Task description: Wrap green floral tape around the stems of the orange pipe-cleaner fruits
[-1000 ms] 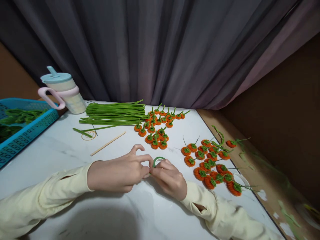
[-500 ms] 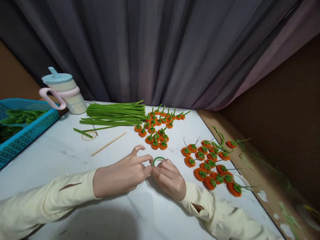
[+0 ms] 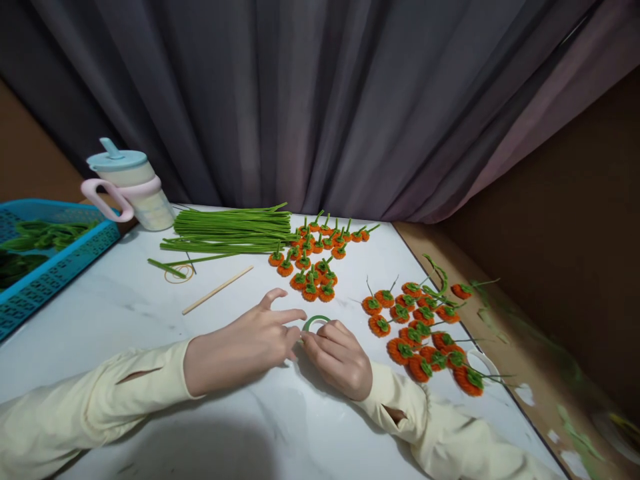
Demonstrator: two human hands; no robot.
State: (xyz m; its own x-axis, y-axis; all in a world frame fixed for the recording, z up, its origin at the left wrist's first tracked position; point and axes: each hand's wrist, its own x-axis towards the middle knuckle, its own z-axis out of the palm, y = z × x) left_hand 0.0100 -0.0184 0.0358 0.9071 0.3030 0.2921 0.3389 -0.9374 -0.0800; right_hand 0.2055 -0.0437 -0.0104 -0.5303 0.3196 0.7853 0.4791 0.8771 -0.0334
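Note:
My right hand [image 3: 340, 357] is closed around a small roll of green tape [image 3: 317, 320], whose upper rim shows above the fingers. Just left of it is my left hand [image 3: 255, 343], its thumb and forefinger pressed together close to the right fingertips. Its other fingers stretch out or curl upward. Whatever the left pinch holds is too small to make out. Beyond the hands stand several small orange chenille pumpkins [image 3: 310, 292] with upright green stems. More orange pumpkins [image 3: 400, 348] with green tops and thin wire stems lie to the right.
A bundle of green pipe cleaners [image 3: 230, 230] lies at the back, near a wooden stick [image 3: 217, 290] and a rubber band [image 3: 179, 274]. At left are a lidded cup [image 3: 133, 183] and a blue basket [image 3: 103, 243] with green pieces. A white ring [image 3: 493, 367] sits at the right edge.
The left thumb and forefinger have drawn slightly left and down, opening a small gap from the right fingertips. The right hand and the tape roll have barely moved.

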